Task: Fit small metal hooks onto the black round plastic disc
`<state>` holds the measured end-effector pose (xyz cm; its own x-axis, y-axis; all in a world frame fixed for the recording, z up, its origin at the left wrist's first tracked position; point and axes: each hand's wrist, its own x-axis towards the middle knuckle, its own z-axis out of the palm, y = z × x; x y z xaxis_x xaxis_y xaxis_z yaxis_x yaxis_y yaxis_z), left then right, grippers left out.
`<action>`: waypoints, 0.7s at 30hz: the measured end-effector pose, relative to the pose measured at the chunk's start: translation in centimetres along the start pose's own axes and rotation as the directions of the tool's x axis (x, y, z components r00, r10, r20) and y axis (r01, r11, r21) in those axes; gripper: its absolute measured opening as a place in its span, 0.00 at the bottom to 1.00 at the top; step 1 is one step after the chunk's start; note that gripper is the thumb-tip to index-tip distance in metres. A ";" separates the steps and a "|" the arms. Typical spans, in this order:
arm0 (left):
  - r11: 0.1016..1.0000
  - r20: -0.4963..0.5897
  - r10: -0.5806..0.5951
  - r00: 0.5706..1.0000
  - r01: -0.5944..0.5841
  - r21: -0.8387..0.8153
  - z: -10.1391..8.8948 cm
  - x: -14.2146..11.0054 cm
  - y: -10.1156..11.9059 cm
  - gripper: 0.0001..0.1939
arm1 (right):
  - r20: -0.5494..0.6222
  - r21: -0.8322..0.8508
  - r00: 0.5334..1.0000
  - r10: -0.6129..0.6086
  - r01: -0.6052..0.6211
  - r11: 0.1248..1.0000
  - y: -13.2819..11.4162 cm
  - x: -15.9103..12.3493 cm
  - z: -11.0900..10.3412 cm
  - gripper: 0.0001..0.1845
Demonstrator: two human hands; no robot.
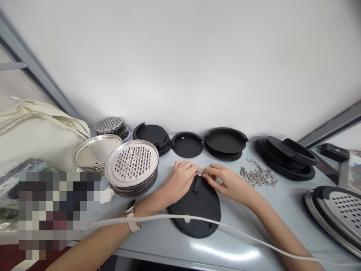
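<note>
A round black plastic disc (pixel 194 210) lies flat on the table in front of me, with a narrow black tab (pixel 196 185) near its far edge. At that edge, a small shiny metal wire piece (pixel 199 174) shows between my fingertips. My left hand (pixel 183 176) rests over the disc's upper left, its fingers closed on the metal piece. From the other side, my right hand (pixel 227 183) pinches the piece with thumb and forefinger. A loose heap of similar bent wire pieces (pixel 258 176) lies to the right of my right hand.
Stacked metal grater discs (pixel 132 163) and plain metal discs (pixel 97 150) stand left. Black round trays (pixel 225 141) line the wall, with more black parts (pixel 286 158) at right. A white cable (pixel 242 233) crosses in front. Perforated metal discs (pixel 345 210) sit far right.
</note>
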<state>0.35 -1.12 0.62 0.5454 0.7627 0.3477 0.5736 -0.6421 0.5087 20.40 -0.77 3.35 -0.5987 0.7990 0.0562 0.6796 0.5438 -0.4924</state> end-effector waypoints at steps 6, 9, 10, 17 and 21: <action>0.999 0.023 0.018 1.000 -0.017 -0.052 0.2 0.1 -0.3 0.12 | -0.033 0.083 0.999 0.022 -0.019 0.996 0.0 0.1 0.3 0.11; 0.997 0.014 0.000 1.000 0.001 -0.073 0.3 0.1 -0.3 0.12 | -0.046 0.124 0.998 0.040 -0.034 0.992 0.1 0.2 0.5 0.11; 0.997 0.008 -0.005 1.000 0.006 -0.077 0.3 0.1 -0.3 0.12 | -0.042 0.143 0.998 0.042 -0.036 0.989 0.1 0.3 0.6 0.11; 0.999 -0.003 -0.022 1.000 0.022 -0.038 0.4 0.0 -0.2 0.09 | -0.006 0.209 0.999 0.031 -0.029 0.977 0.2 0.0 0.3 0.05; 0.999 0.004 -0.027 1.000 0.027 -0.035 0.5 0.0 -0.3 0.08 | -0.018 0.199 1.000 0.023 -0.019 0.980 0.1 0.0 0.3 0.06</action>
<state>0.46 -0.95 0.08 0.5320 0.7795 0.3306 0.5668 -0.6179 0.5449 20.31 -0.76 3.06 -0.5749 0.8160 0.0602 0.5928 0.4661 -0.6568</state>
